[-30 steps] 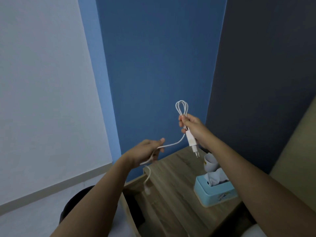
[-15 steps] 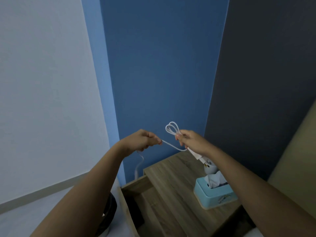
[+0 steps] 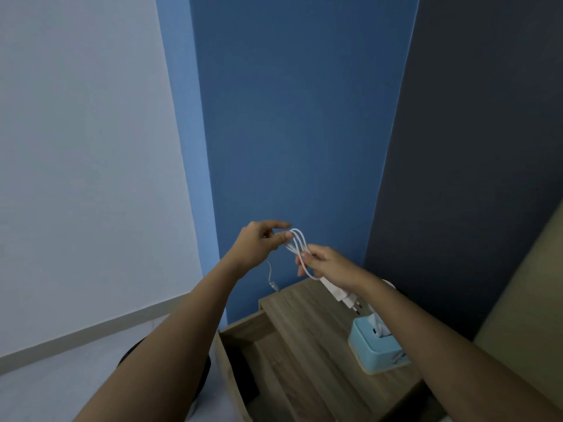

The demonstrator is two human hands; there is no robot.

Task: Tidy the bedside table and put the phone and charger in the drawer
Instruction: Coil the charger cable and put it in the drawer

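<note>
Head view: both bare forearms reach up in front of a blue wall, above a wood-grain bedside table (image 3: 304, 354). Right hand (image 3: 327, 264) is closed round a bundle of thin white charger cable (image 3: 300, 243), loops sticking out above the fist; the white plug adapter (image 3: 342, 292) hangs below the same hand, partly covered by the wrist, its pins pointing down toward the tabletop. Left hand (image 3: 259, 243) has thumb and forefinger tips at the top of the loops, other fingers loosely spread; whether it really pinches the cable is hard to tell, blurred. A loose cable end (image 3: 272, 280) dangles under the left wrist, faint against the wall. Open wooden drawer (image 3: 240, 333) sits left of the tabletop, its inside dark and mostly hidden by the left forearm, contents unreadable. Light blue tissue box (image 3: 373, 350) stands on the table's right side, partly behind the right forearm. Dark round object on the floor, bottom left, mostly covered by the arm.
</note>
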